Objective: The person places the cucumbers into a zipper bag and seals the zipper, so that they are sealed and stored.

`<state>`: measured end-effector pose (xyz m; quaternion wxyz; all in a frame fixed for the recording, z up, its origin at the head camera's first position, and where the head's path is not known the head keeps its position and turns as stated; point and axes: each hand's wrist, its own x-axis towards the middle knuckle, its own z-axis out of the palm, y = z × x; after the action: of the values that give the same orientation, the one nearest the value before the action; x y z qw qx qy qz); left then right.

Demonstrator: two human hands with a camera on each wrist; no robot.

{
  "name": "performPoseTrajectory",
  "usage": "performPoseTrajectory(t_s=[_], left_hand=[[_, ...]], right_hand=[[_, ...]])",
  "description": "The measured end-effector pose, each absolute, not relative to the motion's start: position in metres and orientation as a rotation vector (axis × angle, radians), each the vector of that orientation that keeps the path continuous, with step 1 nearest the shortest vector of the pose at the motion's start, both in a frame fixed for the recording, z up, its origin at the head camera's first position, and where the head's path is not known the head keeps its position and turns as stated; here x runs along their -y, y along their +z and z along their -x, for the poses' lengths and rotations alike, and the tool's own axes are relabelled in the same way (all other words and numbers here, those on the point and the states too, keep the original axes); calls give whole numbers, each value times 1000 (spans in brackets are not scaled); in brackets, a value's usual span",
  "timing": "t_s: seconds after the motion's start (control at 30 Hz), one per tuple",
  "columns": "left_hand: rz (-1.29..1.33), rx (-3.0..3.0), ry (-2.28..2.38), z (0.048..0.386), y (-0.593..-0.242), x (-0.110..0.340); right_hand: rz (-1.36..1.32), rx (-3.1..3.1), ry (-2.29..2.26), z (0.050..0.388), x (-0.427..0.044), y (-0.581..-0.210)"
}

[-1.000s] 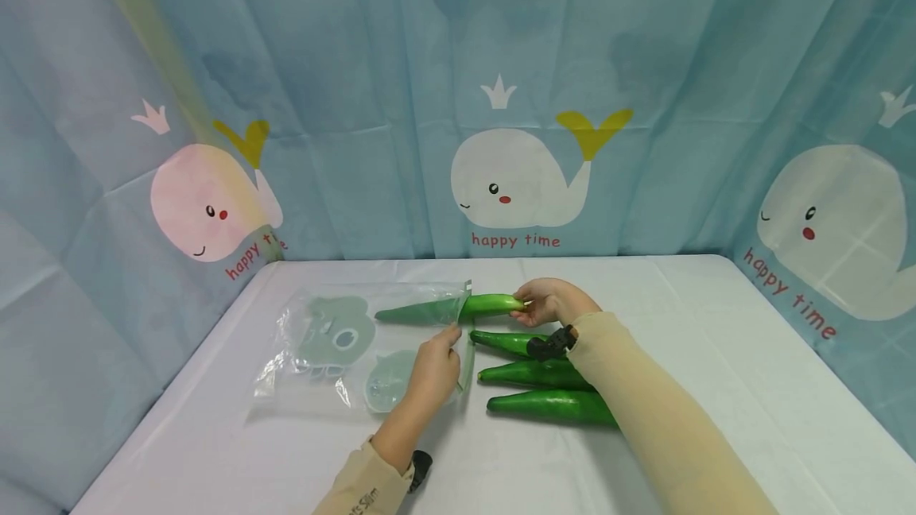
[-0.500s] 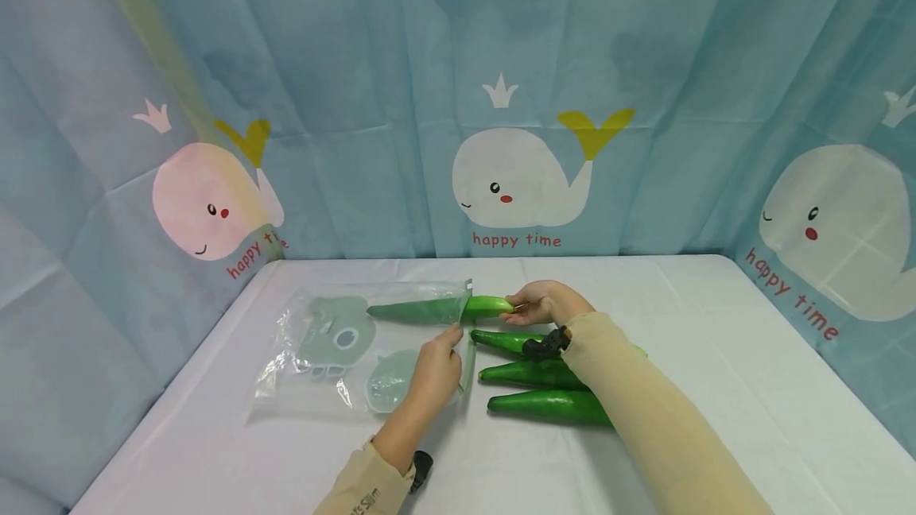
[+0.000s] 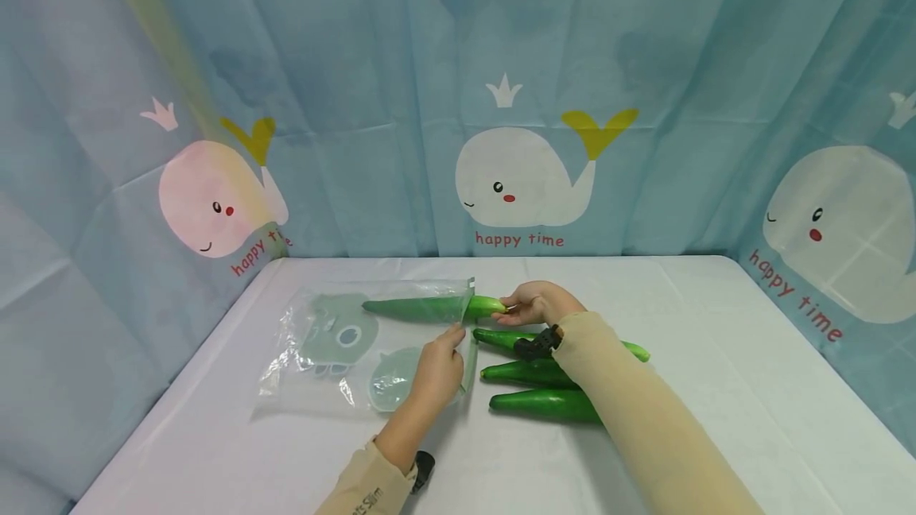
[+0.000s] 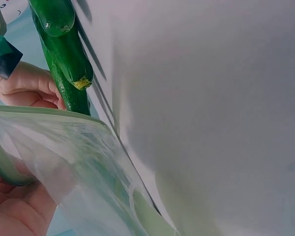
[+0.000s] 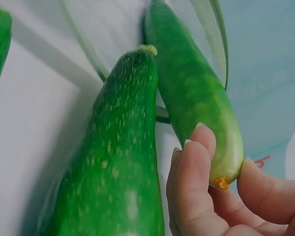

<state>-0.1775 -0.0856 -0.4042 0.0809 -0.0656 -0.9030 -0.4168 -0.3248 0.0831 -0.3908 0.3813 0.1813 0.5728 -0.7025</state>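
Note:
A clear zip bag (image 3: 286,376) with green cartoon prints lies flat on the left of the table. My left hand (image 3: 435,368) pinches its open edge near the middle of the mouth. One cucumber (image 3: 415,308) lies mostly inside the bag, its pale end sticking out. That end is held between the thumb and fingers of my right hand (image 5: 201,191). Below the right hand, more cucumbers (image 3: 544,404) lie side by side, tips towards the bag, partly hidden by the right forearm. In the left wrist view, the bag's green-rimmed mouth (image 4: 49,112) stands raised.
A white cloth covers the table (image 3: 716,324). Behind and at both sides hangs a blue curtain (image 3: 386,181) with whale prints. Each wrist wears a black strap device (image 3: 538,342).
My right hand has moved left, sliding the cucumber further into the bag. The left hand keeps its hold on the bag's edge. The other cucumbers stay in place.

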Motion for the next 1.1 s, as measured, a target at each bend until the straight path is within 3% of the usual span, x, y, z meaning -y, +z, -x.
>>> performPoseTrajectory(t_s=[1.1], left_hand=[[203, 2695, -1249, 175, -404, 86]], right_hand=[[-544, -1286, -1897, 324, -54, -394]])
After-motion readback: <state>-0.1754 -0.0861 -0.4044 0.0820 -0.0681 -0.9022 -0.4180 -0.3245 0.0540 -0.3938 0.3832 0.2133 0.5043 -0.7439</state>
